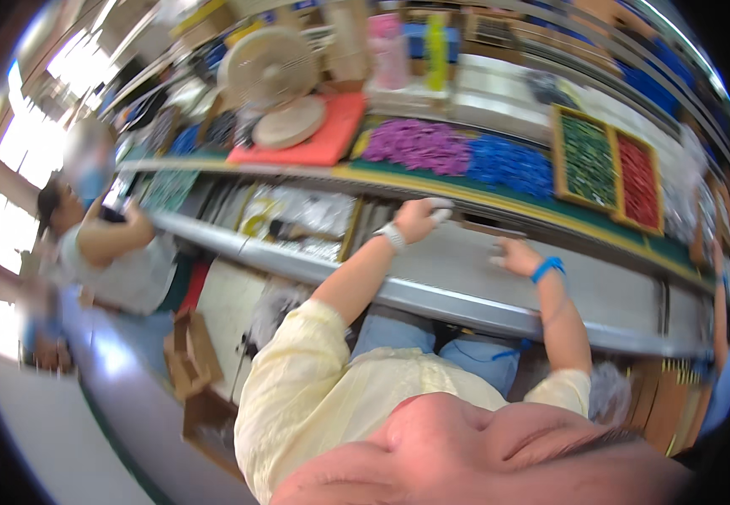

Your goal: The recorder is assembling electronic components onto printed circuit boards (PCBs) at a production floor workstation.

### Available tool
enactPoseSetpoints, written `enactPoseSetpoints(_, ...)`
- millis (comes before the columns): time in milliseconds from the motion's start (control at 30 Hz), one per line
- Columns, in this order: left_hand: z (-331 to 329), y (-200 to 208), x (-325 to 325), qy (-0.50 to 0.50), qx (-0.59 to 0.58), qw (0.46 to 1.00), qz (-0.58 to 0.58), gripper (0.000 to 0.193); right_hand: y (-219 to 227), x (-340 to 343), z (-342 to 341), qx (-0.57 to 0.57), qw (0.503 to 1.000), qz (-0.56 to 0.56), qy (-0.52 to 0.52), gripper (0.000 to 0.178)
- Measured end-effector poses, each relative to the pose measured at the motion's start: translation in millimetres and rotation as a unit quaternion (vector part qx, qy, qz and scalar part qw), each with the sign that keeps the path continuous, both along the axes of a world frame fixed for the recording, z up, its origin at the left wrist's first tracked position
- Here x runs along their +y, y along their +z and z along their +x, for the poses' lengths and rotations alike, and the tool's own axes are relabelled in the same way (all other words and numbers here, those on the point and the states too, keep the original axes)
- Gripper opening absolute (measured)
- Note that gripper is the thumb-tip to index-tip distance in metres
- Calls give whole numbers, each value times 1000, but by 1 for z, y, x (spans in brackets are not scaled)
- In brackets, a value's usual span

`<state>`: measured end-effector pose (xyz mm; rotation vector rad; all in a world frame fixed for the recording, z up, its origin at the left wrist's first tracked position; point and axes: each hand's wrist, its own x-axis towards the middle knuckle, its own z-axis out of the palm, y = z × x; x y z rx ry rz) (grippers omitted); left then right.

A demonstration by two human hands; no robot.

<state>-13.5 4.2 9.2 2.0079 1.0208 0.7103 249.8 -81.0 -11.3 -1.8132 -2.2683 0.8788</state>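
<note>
My left hand (pixel 419 220), with pale covers on its fingertips and a white band at the wrist, is over the far side of the grey conveyor belt (pixel 575 273). Its fingers are bent together, and whatever they may hold is too small to make out. My right hand (pixel 518 256), also with pale fingertip covers, hovers above the belt farther right, a blue wrist strap (pixel 547 268) on its arm. Blur smears its fingers. Beyond the hands, a shelf bears a heap of purple pieces (pixel 415 145) and a heap of blue pieces (pixel 509 166).
Yellow-edged trays hold green pieces (pixel 588 160) and red pieces (pixel 637 181) at the right. A beige fan (pixel 270 67) stands on a red board (pixel 352 118). Left along the belt lies a tray of clear bags (pixel 302 215). Another person (pixel 121 252) is at the left; cardboard boxes (pixel 190 353) stand nearby.
</note>
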Motion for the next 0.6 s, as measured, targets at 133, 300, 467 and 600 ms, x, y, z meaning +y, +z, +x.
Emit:
enactPoseSetpoints(133,-1,1,-4,-6,-36,999,10,27,19,-5,-9,20,998,-44,-33,51)
enactPoseSetpoints(300,-5,7,-7,-1,-15,1000,-18,28,25,-6,-15,8,998,-47,-34,51)
enactPoseSetpoints(467,-5,9,-9,0,-20,1000,21,29,38,-3,-15,138,988,43,-52,46)
enactPoseSetpoints(600,-1,12,-7,-6,-11,1000,-4,29,38,3,-10,451,828,265,-200,40)
